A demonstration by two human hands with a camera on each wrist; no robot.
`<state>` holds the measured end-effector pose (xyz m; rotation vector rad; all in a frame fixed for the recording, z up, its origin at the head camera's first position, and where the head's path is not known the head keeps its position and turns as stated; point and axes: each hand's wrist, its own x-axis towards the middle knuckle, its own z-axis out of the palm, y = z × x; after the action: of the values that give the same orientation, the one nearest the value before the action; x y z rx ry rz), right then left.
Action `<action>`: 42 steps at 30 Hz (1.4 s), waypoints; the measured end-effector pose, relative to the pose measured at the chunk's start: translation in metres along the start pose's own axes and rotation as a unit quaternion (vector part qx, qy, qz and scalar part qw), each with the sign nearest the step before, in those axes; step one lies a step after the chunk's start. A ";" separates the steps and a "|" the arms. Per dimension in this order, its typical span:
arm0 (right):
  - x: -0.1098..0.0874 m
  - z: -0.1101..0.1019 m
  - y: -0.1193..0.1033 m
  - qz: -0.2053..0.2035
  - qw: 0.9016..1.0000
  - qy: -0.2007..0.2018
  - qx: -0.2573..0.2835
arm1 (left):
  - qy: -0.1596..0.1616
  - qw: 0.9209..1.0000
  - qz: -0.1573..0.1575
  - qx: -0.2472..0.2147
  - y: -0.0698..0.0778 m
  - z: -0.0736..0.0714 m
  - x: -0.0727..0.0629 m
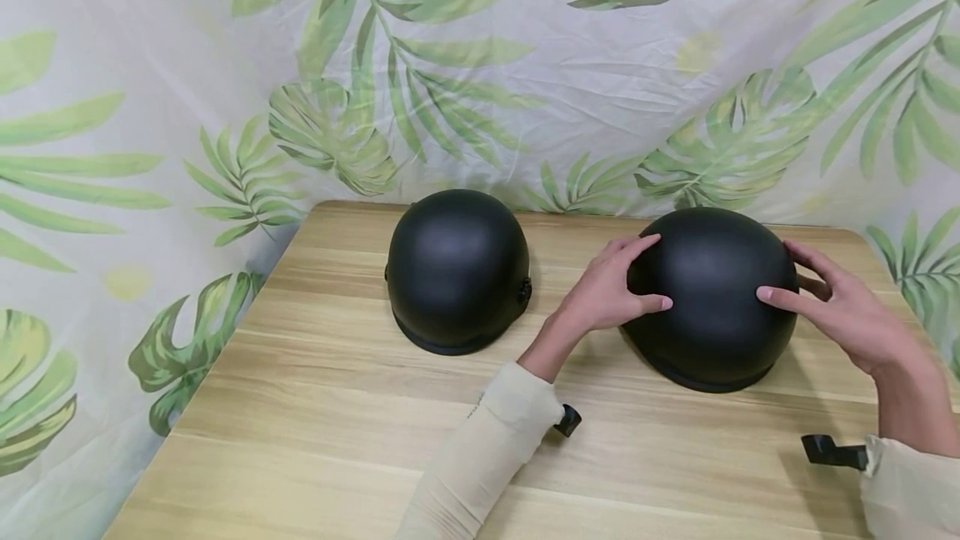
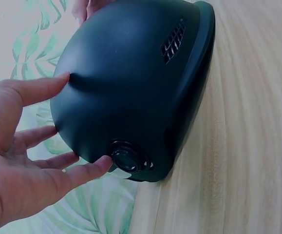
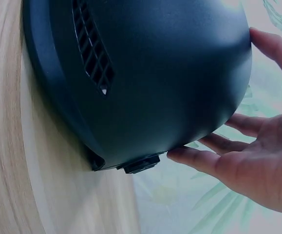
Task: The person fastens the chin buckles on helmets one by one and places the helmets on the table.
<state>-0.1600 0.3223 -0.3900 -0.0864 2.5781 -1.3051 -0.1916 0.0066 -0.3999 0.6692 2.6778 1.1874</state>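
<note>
A black helmet [image 1: 712, 307] with a smooth domed shell is on the right half of the wooden table. My left hand [image 1: 611, 290] holds its left side, thumb toward the front and fingers spread round the shell. On the opposite side my right hand [image 1: 847, 307] grips it the same way, several fingers partly hidden behind the dome. In the left wrist view, a fingertip lies beside a round side knob [image 2: 126, 158], below a slatted vent [image 2: 174, 41]. The right wrist view shows a mesh vent [image 3: 93, 53] and fingertips near another side knob [image 3: 141, 164].
A second black helmet [image 1: 459, 269] sits on the table, left of my left hand. Behind the wooden table [image 1: 315, 407] hangs a leaf-printed cloth [image 1: 465, 65]. Black straps [image 1: 832, 451] stick out from both of my sleeves.
</note>
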 end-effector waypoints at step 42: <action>-0.003 0.006 -0.004 -0.093 0.992 0.076 -0.039 | 0.018 0.999 0.005 0.036 0.015 0.002 -0.007</action>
<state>-0.1559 0.3155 -0.3897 -0.2558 2.8077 -1.3199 -0.1793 0.0135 -0.3900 0.6786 2.7615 1.1203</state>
